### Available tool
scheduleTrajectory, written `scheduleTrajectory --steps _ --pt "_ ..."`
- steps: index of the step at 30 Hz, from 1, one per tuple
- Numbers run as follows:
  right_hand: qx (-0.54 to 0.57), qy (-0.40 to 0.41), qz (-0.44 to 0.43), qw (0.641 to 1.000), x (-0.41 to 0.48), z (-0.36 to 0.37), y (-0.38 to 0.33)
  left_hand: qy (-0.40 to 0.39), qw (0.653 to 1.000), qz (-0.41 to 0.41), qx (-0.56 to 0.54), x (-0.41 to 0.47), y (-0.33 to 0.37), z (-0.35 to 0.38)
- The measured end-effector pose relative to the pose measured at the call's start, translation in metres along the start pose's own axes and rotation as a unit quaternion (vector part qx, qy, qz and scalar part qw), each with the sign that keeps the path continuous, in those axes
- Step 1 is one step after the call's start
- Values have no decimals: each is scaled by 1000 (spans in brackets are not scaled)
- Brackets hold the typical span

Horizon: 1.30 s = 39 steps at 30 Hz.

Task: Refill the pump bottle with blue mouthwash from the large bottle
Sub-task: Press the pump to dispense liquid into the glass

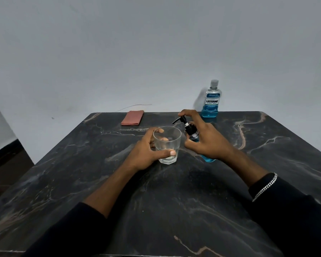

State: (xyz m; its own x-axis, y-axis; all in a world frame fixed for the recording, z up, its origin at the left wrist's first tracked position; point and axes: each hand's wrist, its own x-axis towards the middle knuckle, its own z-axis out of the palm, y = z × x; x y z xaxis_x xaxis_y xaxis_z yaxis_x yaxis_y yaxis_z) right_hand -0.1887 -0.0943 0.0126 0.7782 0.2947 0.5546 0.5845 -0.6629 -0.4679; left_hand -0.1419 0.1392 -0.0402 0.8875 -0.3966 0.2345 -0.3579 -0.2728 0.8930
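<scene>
Evidently steadying it, a person's left hand [146,151] wraps thumb and fingers round an empty glass [167,143] near the middle of the tabletop [156,201]. The right hand [206,140] grips the pump bottle [190,129] just beside it, forefinger on the pump head, spout tipped toward the glass. The large bottle [212,101] of blue mouthwash stands capped at the far edge, well apart. A pink cloth [132,117] lies toward the far left corner, probably for spills.

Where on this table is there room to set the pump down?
The table is bare left of the glass, nearer than the pink cloth, and right of the right hand, nearer than the large bottle. The middle is crowded: left hand, glass, pump bottle.
</scene>
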Motion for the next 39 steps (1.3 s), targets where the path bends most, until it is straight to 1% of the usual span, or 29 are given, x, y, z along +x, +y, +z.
scheduleTrajectory --steps 5,9,20,25,29,35,39 --pt "-1 2 -4 1000 4 1 2 -1 1000 -2 -3 1 2 -3" --pt "-10 -15 -4 1000 4 3 3 -1 1000 2 -2 -1 4 -3" --pt "-21 -32 -13 999 3 3 2 -3 1000 1 -8 -2 4 -3" --pt "-38 -27 1 999 3 3 2 -1 1000 -2 0 -2 4 -3" --pt "-19 -39 -7 999 3 4 0 -1 1000 -5 -1 -2 4 -3" --pt "-34 -36 -2 999 3 4 3 -1 1000 -2 9 -2 6 -3" --pt "-23 -45 -9 999 2 4 -3 -5 1000 -3 3 -3 6 -3"
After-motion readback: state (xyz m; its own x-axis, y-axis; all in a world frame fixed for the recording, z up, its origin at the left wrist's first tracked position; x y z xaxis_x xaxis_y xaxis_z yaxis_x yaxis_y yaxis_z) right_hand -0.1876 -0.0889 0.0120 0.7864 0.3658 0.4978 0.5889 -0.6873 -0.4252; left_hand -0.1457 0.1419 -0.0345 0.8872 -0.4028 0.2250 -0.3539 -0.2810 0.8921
